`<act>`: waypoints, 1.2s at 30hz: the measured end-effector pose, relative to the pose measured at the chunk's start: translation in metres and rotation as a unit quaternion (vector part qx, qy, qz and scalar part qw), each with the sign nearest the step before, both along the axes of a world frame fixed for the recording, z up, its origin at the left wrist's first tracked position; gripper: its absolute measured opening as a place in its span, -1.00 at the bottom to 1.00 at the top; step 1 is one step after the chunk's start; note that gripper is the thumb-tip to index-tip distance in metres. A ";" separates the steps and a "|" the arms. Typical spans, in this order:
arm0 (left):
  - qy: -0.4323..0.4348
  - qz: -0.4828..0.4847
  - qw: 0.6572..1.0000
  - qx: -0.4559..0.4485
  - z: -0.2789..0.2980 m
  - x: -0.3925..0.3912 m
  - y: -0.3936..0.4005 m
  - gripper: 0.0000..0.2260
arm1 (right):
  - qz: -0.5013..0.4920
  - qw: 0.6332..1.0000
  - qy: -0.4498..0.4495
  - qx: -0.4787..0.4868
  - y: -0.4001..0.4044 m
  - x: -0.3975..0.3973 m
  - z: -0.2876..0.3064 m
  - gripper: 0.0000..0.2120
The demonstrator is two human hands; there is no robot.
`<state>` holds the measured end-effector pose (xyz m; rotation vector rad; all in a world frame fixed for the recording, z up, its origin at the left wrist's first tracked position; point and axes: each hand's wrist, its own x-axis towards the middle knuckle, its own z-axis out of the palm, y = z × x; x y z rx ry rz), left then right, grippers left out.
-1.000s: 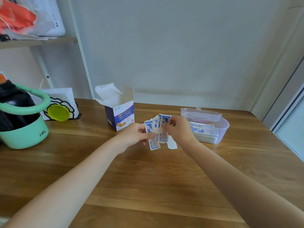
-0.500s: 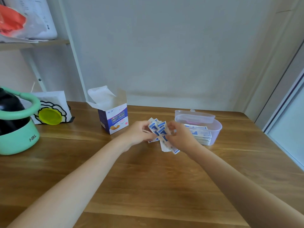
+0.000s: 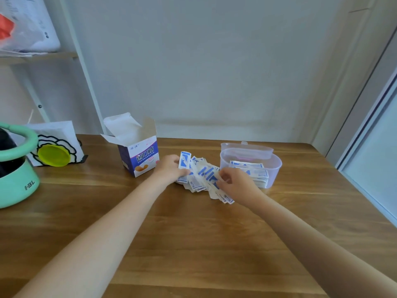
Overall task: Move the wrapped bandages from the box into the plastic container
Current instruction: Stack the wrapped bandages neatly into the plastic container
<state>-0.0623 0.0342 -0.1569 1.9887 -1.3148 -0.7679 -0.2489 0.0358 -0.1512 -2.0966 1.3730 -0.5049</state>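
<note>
Nearest, two bare forearms reach forward over the wooden table (image 3: pixel 193 244). Both hands meet on a fanned bunch of wrapped bandages (image 3: pixel 203 175): the left hand (image 3: pixel 170 168) curls its fingers round the bunch's left end, and the right hand (image 3: pixel 238 182) pinches the right end, some strips hanging below it. Just beyond the right hand stands the clear plastic container (image 3: pixel 276 168), a stack of bandages already inside. Behind the left hand sits the open box (image 3: pixel 140 158), flaps up. Far left stands a green-handled jug (image 3: pixel 18 183).
</note>
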 end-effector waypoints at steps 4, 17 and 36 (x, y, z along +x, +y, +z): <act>0.077 0.001 0.996 -0.039 0.009 0.012 0.018 -0.71 | -0.052 0.985 -0.103 0.128 0.000 0.017 -0.003 -0.83; 0.142 -0.081 0.986 -0.013 0.014 -0.001 0.042 -0.81 | -0.050 0.979 -0.148 0.131 0.007 0.032 0.007 -0.86; 0.065 -0.109 0.992 -0.023 0.017 -0.028 0.050 -0.95 | -0.023 0.897 -0.339 0.284 0.014 0.023 0.017 -0.87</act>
